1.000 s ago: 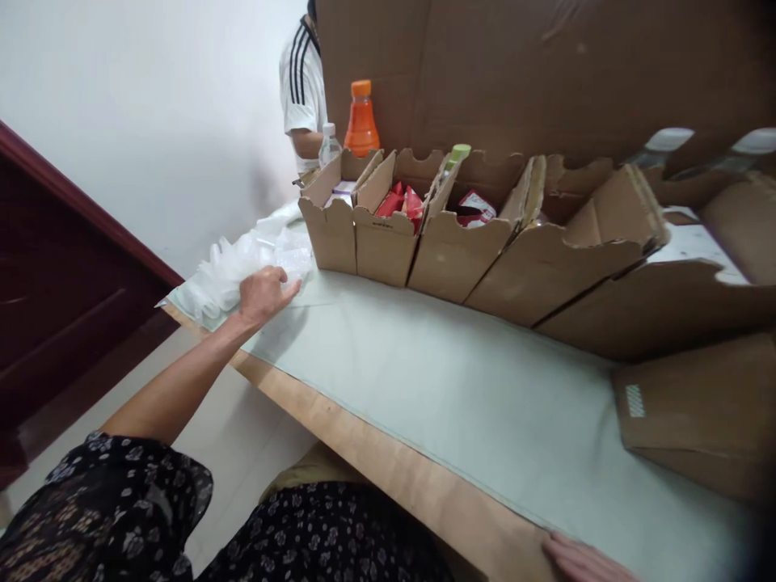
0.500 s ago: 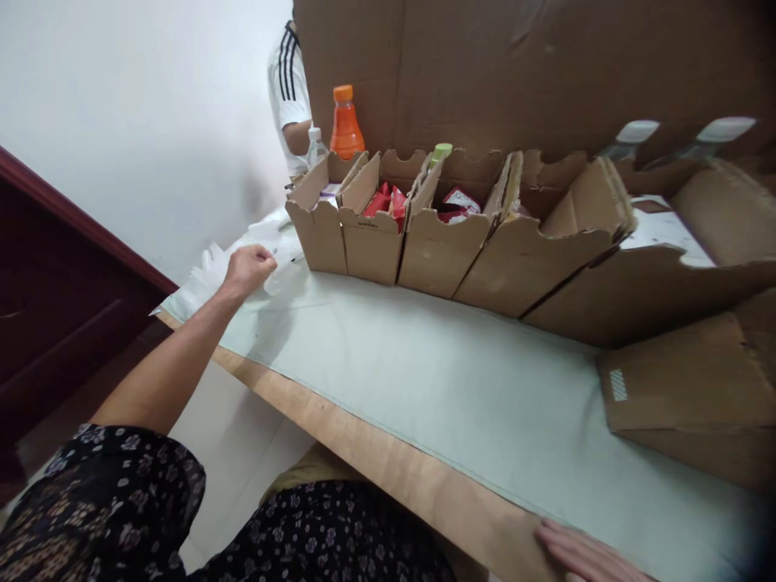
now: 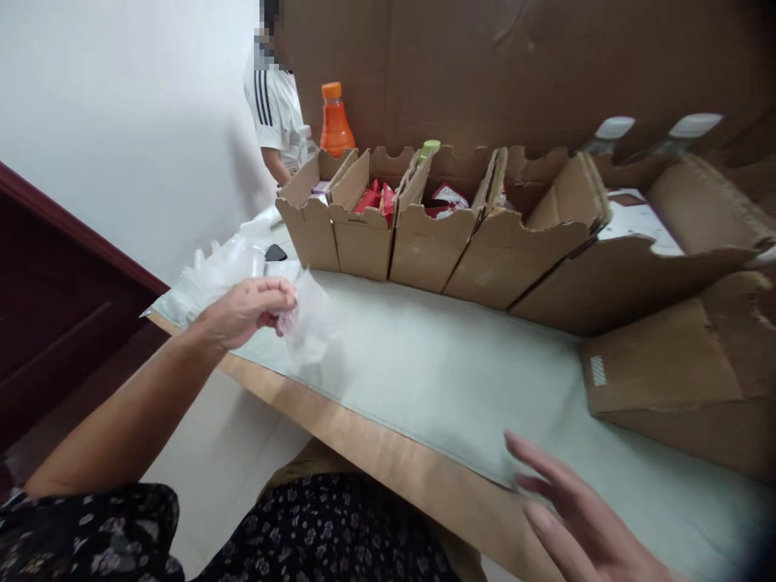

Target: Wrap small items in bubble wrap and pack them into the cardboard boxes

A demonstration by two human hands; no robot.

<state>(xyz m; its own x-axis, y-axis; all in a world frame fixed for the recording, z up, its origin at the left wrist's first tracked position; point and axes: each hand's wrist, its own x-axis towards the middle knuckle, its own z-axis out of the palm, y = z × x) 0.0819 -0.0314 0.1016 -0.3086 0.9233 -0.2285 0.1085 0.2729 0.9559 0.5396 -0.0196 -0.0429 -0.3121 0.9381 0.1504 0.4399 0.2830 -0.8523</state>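
Observation:
Between the fingers of my left hand [image 3: 251, 311] is pinched a clear plastic bag [image 3: 312, 319], thin and crumpled, hanging over the table's left part. Behind that hand lies a heap of similar plastic bags [image 3: 215, 271] at the table's left end. My right hand [image 3: 573, 513] is raised over the front edge at lower right, slightly blurred, with its fingers apart and nothing in them. Under both hands spreads a pale green tablecloth [image 3: 412, 364].
A row of cardboard bins [image 3: 364, 246] lines the back, some holding red packets [image 3: 379, 198]. Behind them stand an orange bottle [image 3: 336, 125] and white-capped bottles [image 3: 615, 129]. A dark object [image 3: 276, 253] lies near the bags. Another cardboard box [image 3: 667, 356] is at right. A person [image 3: 272, 109] is beyond the table.
My left hand has come away from the heap, toward me and rightward, with a plastic bag in it. My right hand has lifted off the table edge, fingers spreading.

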